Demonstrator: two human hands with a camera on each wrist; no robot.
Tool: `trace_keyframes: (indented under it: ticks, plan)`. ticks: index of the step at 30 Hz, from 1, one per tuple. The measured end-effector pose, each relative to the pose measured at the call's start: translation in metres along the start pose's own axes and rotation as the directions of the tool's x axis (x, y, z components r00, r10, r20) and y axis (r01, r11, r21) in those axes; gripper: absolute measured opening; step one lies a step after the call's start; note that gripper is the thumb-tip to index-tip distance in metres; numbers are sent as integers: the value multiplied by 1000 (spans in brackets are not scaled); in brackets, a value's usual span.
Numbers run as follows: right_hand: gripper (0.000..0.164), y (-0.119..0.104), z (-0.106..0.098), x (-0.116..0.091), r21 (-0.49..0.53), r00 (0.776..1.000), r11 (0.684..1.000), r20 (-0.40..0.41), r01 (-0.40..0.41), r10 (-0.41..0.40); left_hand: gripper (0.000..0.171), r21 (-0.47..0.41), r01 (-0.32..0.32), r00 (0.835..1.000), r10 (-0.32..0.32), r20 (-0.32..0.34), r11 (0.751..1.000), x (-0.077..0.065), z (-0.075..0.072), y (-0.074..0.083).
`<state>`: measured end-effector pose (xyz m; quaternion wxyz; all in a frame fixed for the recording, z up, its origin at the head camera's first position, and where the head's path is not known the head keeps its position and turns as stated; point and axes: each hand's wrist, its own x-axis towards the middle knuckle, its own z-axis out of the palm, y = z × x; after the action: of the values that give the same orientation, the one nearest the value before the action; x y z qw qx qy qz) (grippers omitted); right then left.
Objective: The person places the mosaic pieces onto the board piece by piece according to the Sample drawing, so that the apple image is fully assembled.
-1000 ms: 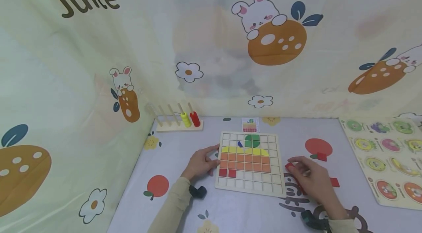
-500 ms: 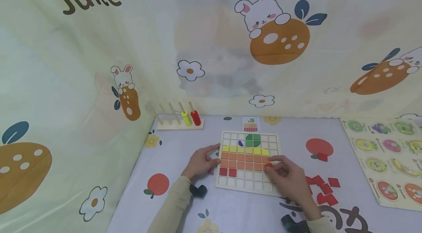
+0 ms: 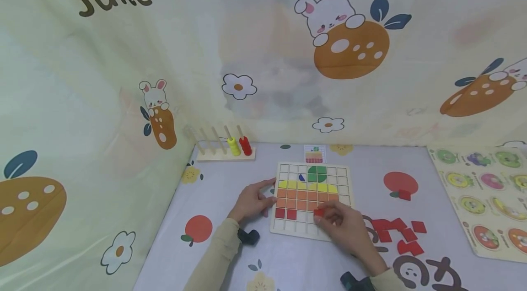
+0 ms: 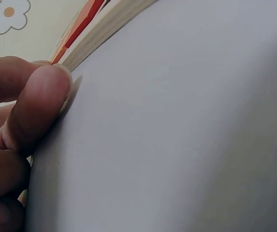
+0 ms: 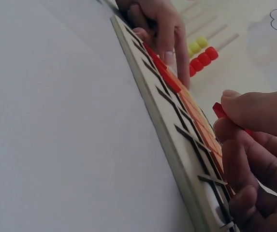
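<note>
My right hand (image 3: 346,229) pinches a red square tile (image 3: 319,212) between thumb and fingers, over the lower middle of the wooden grid board (image 3: 288,227). In the right wrist view the red tile (image 5: 219,110) is tilted and apart from the board. My left hand (image 3: 251,203) rests its thumb and index finger against the board's left edge. The left wrist view has the thumb (image 4: 44,101) touching that edge. Green, yellow and orange pieces fill rows of the grid, with a small blue piece (image 3: 302,177) beside the green. Two red tiles (image 3: 286,213) sit at the left below the orange.
Several loose red tiles (image 3: 397,227) lie right of the board, one farther back. A picture card (image 3: 314,154) lies behind the board. A peg stand (image 3: 225,157) with yellow and red beads is at back left; a fruit-picture board (image 3: 477,190) is at far right.
My right hand has moved left from the loose red tiles to over the board, carrying one red tile and uncovering the pile. My left hand stays at the board's edge.
</note>
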<state>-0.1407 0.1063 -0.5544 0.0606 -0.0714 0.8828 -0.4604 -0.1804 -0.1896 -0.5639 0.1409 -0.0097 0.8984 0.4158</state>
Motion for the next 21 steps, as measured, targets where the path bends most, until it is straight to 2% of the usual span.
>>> trace_keyframes:
  ticks: [10, 16, 21]
  plan:
    - [31, 4, 9, 0, 11, 999, 999, 19, 47, -47, 65, 6, -6, 1000, 6, -4, 1000, 1, 0, -2]
    - [30, -6, 11, 1, 52, 998, 998, 40, 44, -46, 66, -3, 4, 1000, -4, 1, 1000, -1, 0, 0]
    - [31, -12, 16, 2, 22, 998, 999, 44, 44, -45, 66, -4, -6, 1000, 6, -4, 1000, -2, 1, -1]
